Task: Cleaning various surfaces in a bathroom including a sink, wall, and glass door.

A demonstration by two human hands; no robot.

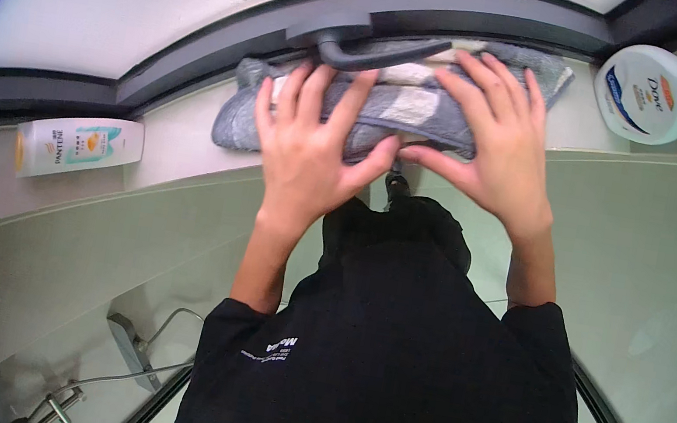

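Observation:
A folded grey towel (413,106) with white patches lies along the pale window sill (192,132), close under the window. My left hand (307,140) rests on its left part, fingers spread over the top and the thumb by the near edge. On the right part lies my right hand (500,144), its fingers also apart and its thumb pointing toward the left one. The two thumb tips almost meet at the towel's near edge. A dark window handle (354,56) juts out over the far side of the towel, beyond my fingers.
A white bottle with a yellow cap (81,149) lies on the sill at left. At right is a white pump bottle (647,94) with a blue pump. A dark frame (475,19) borders the window. Shower fittings (135,348) and a hose are at lower left.

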